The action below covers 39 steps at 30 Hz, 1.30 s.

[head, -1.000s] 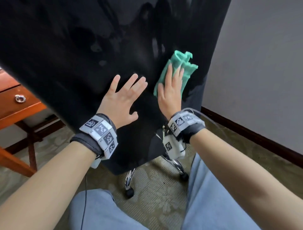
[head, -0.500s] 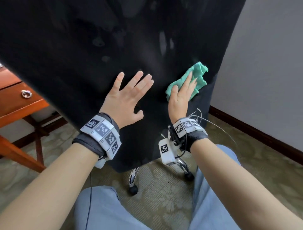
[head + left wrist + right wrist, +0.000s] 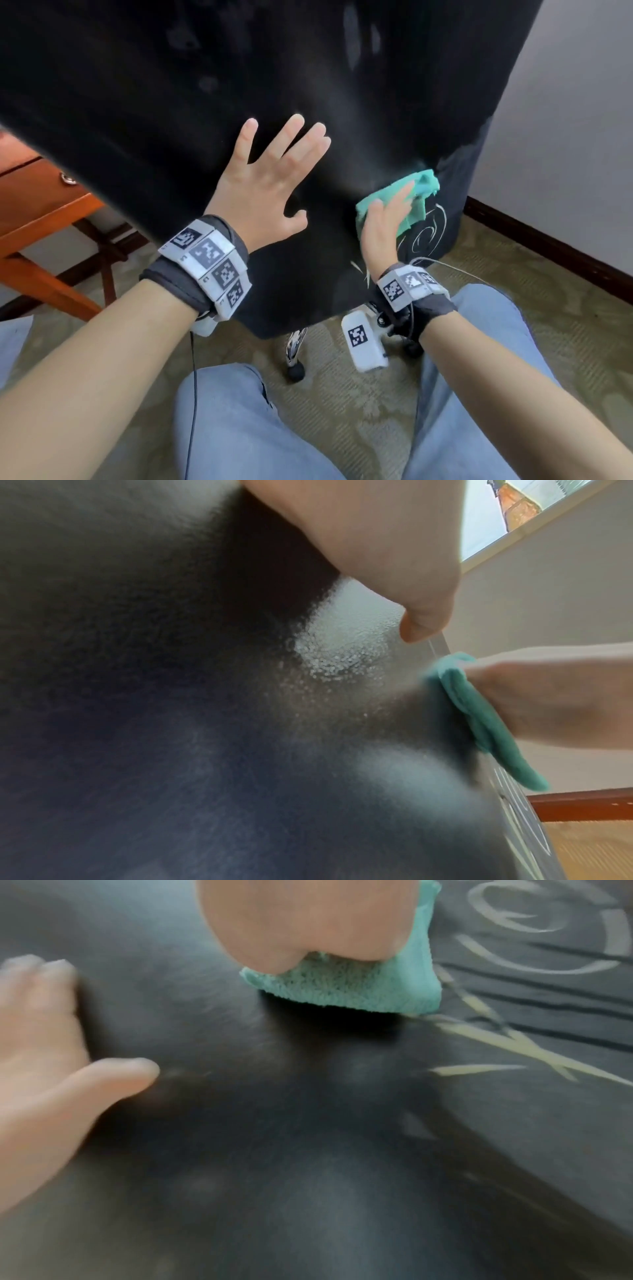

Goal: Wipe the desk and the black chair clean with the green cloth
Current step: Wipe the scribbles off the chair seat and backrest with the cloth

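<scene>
The back of the black chair (image 3: 239, 85) fills the upper head view, dull smudges showing near its top. My left hand (image 3: 270, 174) lies flat on it with fingers spread, holding nothing. To its right, my right hand (image 3: 387, 216) presses the bunched green cloth (image 3: 421, 186) against the chair's lower right part with straight fingers. In the right wrist view the cloth (image 3: 359, 988) sits under my palm beside a pale swirl logo (image 3: 548, 928). The left wrist view shows the cloth (image 3: 479, 718) edge-on under my right hand (image 3: 548, 696).
A wooden desk (image 3: 44, 212) with a ringed drawer pull stands at the left. The chair's chrome legs and castors (image 3: 296, 356) rest on patterned carpet. A grey wall with dark skirting (image 3: 548, 240) runs along the right. My knees in blue jeans (image 3: 239, 428) are below.
My right hand has slid the green cloth down the chair back, from mid-height to the lower right near the logo. My left hand stays flat on the chair.
</scene>
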Each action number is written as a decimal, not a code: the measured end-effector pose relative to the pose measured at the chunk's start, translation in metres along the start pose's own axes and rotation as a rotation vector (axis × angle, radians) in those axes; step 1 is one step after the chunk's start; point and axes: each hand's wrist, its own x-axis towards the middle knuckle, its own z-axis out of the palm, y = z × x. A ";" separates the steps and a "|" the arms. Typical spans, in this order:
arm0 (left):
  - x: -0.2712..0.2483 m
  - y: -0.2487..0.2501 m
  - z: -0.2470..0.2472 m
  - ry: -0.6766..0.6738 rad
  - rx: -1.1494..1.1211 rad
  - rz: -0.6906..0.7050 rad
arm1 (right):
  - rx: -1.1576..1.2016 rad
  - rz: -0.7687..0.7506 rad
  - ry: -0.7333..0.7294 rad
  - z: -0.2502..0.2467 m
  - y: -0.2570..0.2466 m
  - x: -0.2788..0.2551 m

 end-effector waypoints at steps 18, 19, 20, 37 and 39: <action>-0.005 -0.004 0.011 0.040 -0.025 0.004 | 0.002 0.074 0.227 -0.053 -0.017 0.073; -0.006 -0.004 0.011 0.043 -0.031 0.003 | -0.021 0.051 0.192 -0.040 -0.013 0.058; -0.006 -0.004 0.010 0.041 -0.040 0.002 | -0.016 0.043 0.154 -0.026 -0.007 0.041; -0.004 -0.006 0.009 0.010 -0.092 -0.024 | 0.119 0.015 0.235 -0.091 -0.027 0.124; -0.003 -0.004 0.008 0.007 -0.085 -0.026 | 0.115 0.019 0.263 -0.086 -0.028 0.117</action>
